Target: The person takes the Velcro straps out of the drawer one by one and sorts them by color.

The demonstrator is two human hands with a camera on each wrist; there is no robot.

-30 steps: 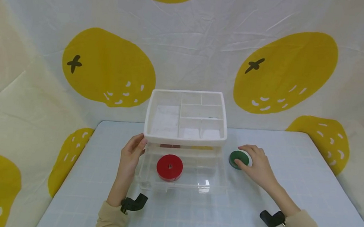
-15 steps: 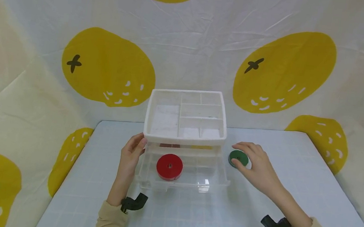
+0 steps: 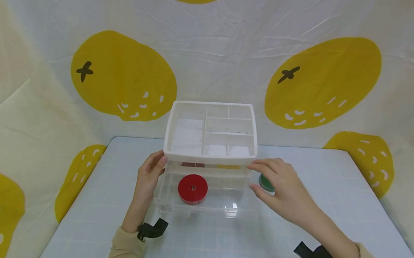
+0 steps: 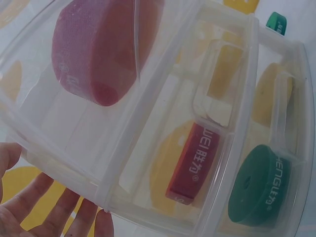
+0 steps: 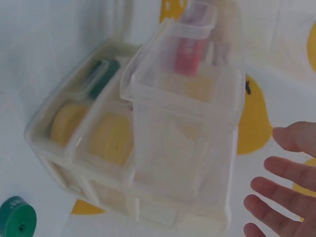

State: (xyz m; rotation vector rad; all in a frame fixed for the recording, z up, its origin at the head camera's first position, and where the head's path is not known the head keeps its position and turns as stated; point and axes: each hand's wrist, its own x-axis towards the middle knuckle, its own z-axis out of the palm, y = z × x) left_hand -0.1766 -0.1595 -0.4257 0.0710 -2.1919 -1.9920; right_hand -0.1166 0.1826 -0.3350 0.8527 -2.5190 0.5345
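Note:
A plastic drawer box with a white compartment top [image 3: 209, 161] stands on the table. A see-through drawer [image 3: 220, 210] juts from its front, with a red roll of tape [image 3: 192, 189] shown there. My left hand [image 3: 149, 173] rests its fingers on the box's left side. Close to the right side is my right hand [image 3: 284, 191], fingers spread and holding nothing; contact with the box cannot be told. Partly behind it, a green roll of tape [image 3: 267, 183] lies on the table. The left wrist view shows a smaller red roll [image 4: 192, 165] and another green roll [image 4: 259, 185] in the box.
Yellow rolls [image 5: 112, 138] sit inside the box's compartments in the right wrist view. A pale blue checked cloth [image 3: 208, 252] covers the table. Behind the box hangs a white curtain [image 3: 221, 71] printed with large yellow fruit.
My right hand has released the green roll and moved left to the box's right side. That roll stays on the table. My left hand keeps its place.

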